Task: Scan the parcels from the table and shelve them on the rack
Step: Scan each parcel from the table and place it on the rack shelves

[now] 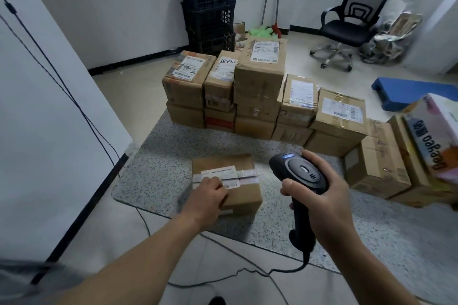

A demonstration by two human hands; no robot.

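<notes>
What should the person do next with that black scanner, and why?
Probably swing the scanner left and aim it at the barcode label on the small box. The right hand grips it off to the box's right, and the left hand holds the box on the table.

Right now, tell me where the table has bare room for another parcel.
Bare tabletop left of the small parcel, a strip between it and the stacked boxes, and the near right corner. The back and right side are crowded.
</notes>
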